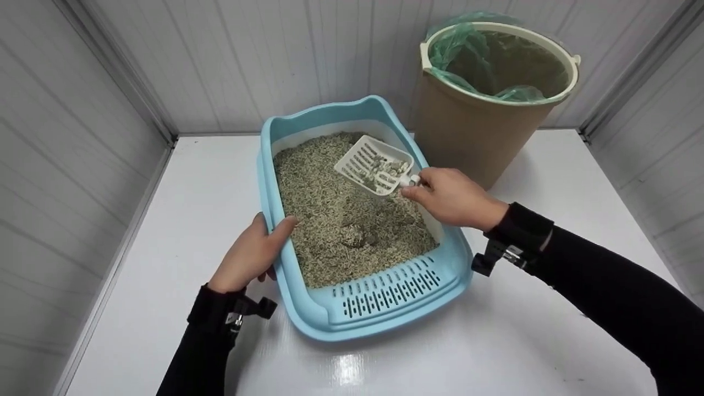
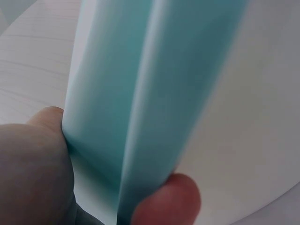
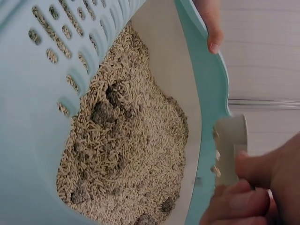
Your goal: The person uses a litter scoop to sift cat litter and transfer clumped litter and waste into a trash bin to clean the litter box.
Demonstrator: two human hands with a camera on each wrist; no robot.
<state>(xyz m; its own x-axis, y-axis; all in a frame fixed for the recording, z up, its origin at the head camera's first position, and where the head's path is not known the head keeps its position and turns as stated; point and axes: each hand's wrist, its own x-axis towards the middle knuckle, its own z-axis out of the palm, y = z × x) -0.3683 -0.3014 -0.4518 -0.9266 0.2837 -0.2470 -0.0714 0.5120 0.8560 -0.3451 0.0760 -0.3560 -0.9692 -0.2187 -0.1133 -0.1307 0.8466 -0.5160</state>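
Note:
A light blue litter box (image 1: 316,313) with a slotted front ledge holds pellet cat litter (image 1: 324,198), where dark clumps (image 3: 103,111) show near the ledge. My left hand (image 1: 250,253) grips the box's left rim, thumb over the top and fingers below the outer edge. With my right hand (image 1: 454,198) I hold a white slotted litter scoop (image 1: 357,159) by its handle, above the litter near the right wall. Some pellets and pale bits lie in the scoop. In the right wrist view the scoop's side (image 3: 234,136) shows beside the fingers.
Behind and right of the box stands a tall beige bin (image 1: 467,132) lined with a green plastic bag (image 1: 459,49). The white table (image 1: 209,181) is bounded by grey panel walls (image 1: 264,55) at the back and both sides.

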